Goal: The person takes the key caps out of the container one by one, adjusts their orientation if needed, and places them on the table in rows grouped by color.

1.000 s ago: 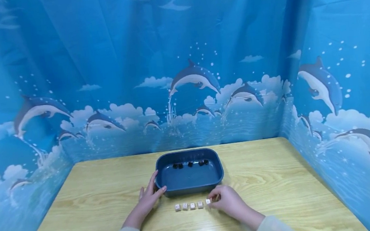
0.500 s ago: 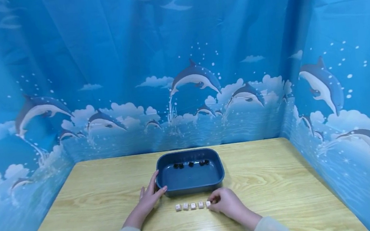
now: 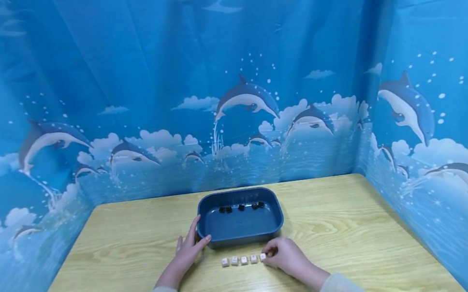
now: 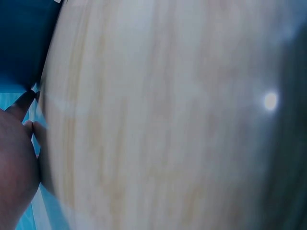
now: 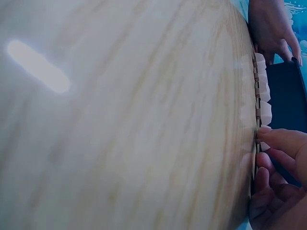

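Several small white keycaps (image 3: 244, 260) with dark marks stand in a row on the table, in front of a dark blue bin (image 3: 245, 239). My right hand (image 3: 289, 257) pinches the keycap (image 3: 262, 256) at the right end of the row between thumb and fingertips. In the right wrist view, the thumb and index finger (image 5: 280, 139) are at that keycap, low over the table, and the other fingers are curled. My left hand (image 3: 187, 255) rests against the bin's left front corner, thumb and fingers extended and spread. The left wrist view shows only part of that hand (image 4: 17, 158) beside the bin wall.
Several small black pieces (image 3: 241, 208) lie along the far side inside the bin. The wood-grain table (image 3: 131, 241) extends to both sides. A blue curtain (image 3: 189, 64) printed with dolphins surrounds its back and sides.
My right hand has brought the end keycap slightly nearer to me, level with the others in the row. The left hand stays at the bin.
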Motion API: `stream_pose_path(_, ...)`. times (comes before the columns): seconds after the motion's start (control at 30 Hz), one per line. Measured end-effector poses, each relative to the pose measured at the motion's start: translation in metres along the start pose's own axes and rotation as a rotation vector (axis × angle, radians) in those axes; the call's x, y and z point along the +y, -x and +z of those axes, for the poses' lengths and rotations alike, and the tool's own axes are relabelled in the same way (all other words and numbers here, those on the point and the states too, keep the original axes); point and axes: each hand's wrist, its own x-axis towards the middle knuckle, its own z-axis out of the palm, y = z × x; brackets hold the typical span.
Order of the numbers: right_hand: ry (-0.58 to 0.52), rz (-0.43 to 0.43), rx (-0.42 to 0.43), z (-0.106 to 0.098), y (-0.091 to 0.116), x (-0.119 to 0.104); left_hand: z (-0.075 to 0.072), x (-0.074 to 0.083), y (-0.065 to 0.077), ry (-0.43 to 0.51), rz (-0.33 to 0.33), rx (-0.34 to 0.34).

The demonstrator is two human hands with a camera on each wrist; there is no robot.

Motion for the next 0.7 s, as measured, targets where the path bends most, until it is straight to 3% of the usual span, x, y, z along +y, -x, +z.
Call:
stream_pose_path(0.4, -0.023, 0.004, -0.011, -0.002, 0.0, 0.0, 0.0, 0.002, 0.0, 0.001, -0.001, -0.005)
stream_pose_path(0.7, -0.075, 0.022, -0.061, -0.026, 0.006, -0.015, -0.001, 0.002, -0.001, -0.002, -0.01, -0.007)
